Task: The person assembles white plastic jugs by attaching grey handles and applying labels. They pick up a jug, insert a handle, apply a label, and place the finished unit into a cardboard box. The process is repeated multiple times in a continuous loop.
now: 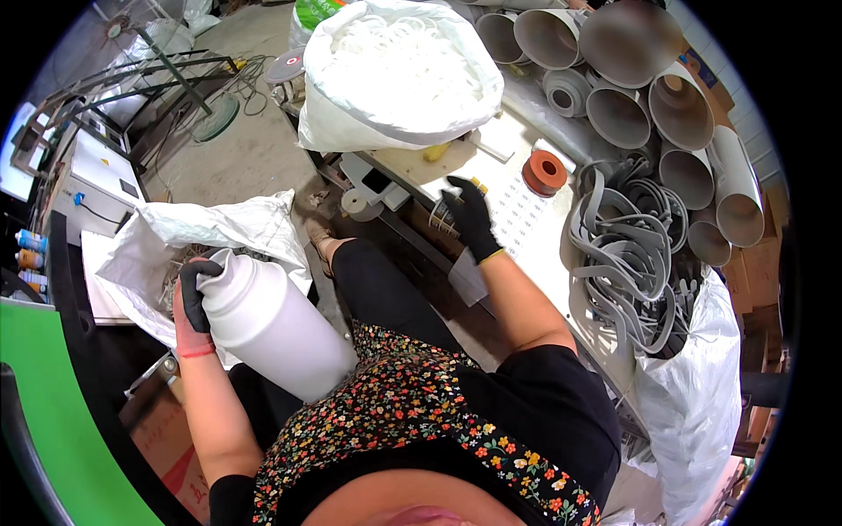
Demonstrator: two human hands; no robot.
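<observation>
A white plastic pipe fitting (281,329) with a stepped, narrower neck leans across my lap. My left hand (195,302), in a pink and black glove, has its fingers hooked over the rim of that neck. Past the near edge of the white worktable, my right hand (471,219) wears a black glove. Its fingers reach forward, apart, beside a small yellow item at their tips; I cannot make out contact. Just left of this hand is a wound coil (443,217). A sheet of small printed labels (517,210) lies to its right.
A big white sack of white rings (395,127) stands at the back. An orange-red tape roll (544,173) and heaped grey rubber strips (627,254) lie on the table. Stacked grey pipes (618,114) fill the far right. An open white sack (272,219) stands at left.
</observation>
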